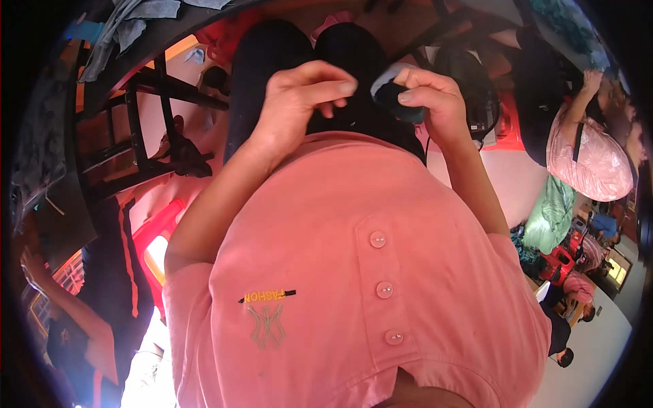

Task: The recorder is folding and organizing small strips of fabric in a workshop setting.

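Observation:
My left hand (299,102) is raised over my lap with its thumb and forefinger brought together in a pinch. Anything between those fingertips is too small to make out. Across a short gap, my right hand (435,102) grips a small piece of dark cloth (390,98) with a lighter grey edge, its thumb pressed on top. Part of the cloth is hidden behind the fingers. Below both hands are my dark trousers (275,58) and the hem of my pink shirt (354,204).
Grey cloth pieces (129,30) lie on a dark tabletop at the upper left. Below it stands a dark frame with legs (136,129). Red plastic seats (153,245) are nearby. People sit close on both sides, and a green bundle (549,214) lies at right.

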`<state>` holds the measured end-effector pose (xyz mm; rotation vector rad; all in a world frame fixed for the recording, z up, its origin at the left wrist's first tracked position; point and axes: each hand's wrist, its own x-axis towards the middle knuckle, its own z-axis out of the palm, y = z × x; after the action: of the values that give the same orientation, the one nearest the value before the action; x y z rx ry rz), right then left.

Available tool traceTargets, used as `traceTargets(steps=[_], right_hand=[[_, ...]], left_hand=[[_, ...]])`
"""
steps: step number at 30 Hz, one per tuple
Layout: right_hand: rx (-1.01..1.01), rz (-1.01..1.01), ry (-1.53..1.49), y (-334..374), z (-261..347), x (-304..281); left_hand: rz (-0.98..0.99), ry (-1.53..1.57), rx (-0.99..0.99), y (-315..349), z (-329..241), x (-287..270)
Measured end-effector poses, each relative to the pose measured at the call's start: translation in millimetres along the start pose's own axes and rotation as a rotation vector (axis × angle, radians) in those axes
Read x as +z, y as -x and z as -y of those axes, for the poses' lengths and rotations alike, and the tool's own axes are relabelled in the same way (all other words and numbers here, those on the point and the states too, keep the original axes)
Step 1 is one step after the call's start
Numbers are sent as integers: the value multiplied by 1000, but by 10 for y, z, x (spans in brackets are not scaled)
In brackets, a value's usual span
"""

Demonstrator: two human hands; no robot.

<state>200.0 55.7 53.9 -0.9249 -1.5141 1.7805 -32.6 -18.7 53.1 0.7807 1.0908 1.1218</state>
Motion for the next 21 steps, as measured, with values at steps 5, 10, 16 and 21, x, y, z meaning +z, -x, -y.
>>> traceTargets(steps=[5, 10, 16, 21], right_hand=[[-35, 40, 21, -26, 89, 141], [-21, 5, -46, 6, 8, 188], [-3, 24, -135, 4, -48, 200], [-7, 13, -200, 43, -80, 202]], left_hand=[[137, -45, -226, -289, 137, 174], [192, 123, -382, -314, 278, 136], [216, 411, -457, -338, 479, 87], [97, 709, -314, -330, 506, 52]])
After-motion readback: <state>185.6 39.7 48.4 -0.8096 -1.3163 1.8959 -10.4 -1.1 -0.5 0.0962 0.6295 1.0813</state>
